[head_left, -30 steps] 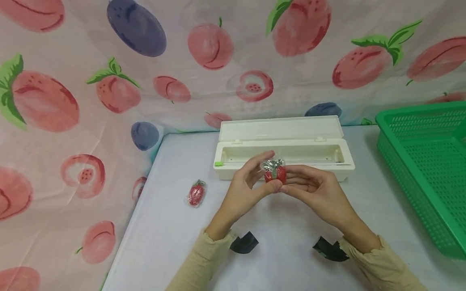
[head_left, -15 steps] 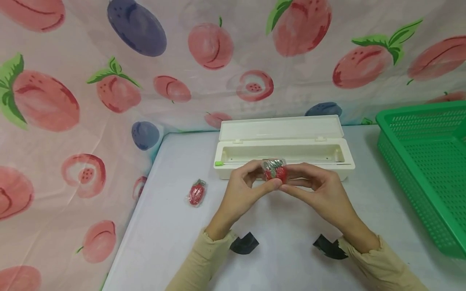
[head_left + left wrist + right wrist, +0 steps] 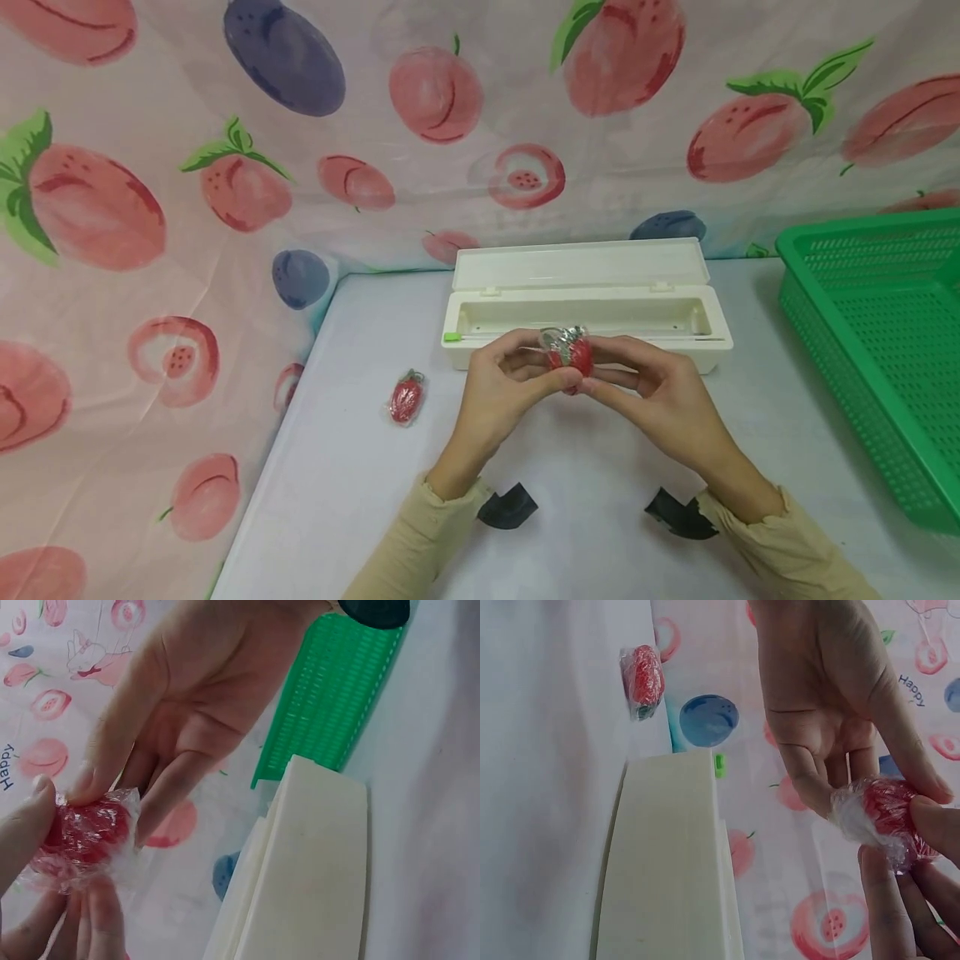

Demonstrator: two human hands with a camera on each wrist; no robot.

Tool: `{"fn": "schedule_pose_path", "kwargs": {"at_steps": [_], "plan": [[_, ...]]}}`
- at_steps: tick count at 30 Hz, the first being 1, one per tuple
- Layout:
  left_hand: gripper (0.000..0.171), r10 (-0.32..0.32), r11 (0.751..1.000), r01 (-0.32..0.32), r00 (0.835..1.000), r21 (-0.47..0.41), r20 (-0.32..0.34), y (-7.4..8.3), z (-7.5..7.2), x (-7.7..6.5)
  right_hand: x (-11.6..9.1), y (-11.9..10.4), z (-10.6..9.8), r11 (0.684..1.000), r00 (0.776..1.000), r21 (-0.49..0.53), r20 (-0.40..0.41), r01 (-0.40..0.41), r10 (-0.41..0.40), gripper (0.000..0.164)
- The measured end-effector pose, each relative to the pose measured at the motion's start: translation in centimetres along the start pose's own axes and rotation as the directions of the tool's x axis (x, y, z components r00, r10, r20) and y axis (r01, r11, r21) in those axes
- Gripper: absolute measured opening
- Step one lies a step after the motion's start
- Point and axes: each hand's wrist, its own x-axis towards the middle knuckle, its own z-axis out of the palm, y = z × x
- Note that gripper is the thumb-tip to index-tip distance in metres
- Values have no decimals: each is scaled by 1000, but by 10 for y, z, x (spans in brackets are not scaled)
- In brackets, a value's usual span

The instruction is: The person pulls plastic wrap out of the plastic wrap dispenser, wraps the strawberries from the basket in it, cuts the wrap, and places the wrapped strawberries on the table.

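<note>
Both hands pinch one red strawberry-like piece in clear plastic wrap (image 3: 572, 353), raised in front of the white box. My left hand (image 3: 498, 392) holds its left side between thumb and fingers; my right hand (image 3: 660, 387) grips the right side the same way, the two thumb tips almost meeting below it. Crinkled wrap and the red surface (image 3: 86, 832) show close up in the left wrist view. A second wrapped red piece with a green top (image 3: 407, 398) lies on the table left of the hands. The long white box (image 3: 585, 343) stands with its lid (image 3: 577, 265) raised.
A green perforated basket (image 3: 795, 283) stands at the right. On the box's front rim, at the left, sits a small bright green tab (image 3: 452, 337). Two black curved pieces (image 3: 508, 507) show by the sleeves. Fruit-printed cloth (image 3: 330, 208) hangs behind and at the left.
The left fingers have shifted: the raised forefinger has come down and bent behind the wrapped piece. The piece has turned slightly between the hands. Box, basket and the second piece stay where they were.
</note>
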Motion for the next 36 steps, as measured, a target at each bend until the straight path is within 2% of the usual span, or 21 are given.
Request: {"fn": "schedule_pose_path", "kwargs": {"at_steps": [4,7,10,15,21,29,36], "plan": [[42,-4,1000,4,1000,-7,15,0,0,0,0,1,-1,1000,999,22,-31,7,-7,47],[41,-2,1000,4,999,-28,49,0,-1,0,1,2,-2,999,999,48,-45,-4,6,46],[39,5,1000,-4,999,-16,46,0,-1,0,1,1,-3,998,998,63,-49,-27,30,45],[34,22,998,-22,1000,54,5,1,-1,-1,1,-1,-5,994,994,30,-21,-103,103,45],[33,38,996,-38,999,77,12,-1,-1,-1,1,-2,-6,983,983,28,0,-184,184,44],[31,49,995,-50,999,91,18,-4,2,1,0,-1,-5,987,986,-7,-37,-162,162,39],[36,33,989,-30,999,143,-21,-8,2,1,0,4,-4,984,983,-5,-48,-178,178,40]]}}
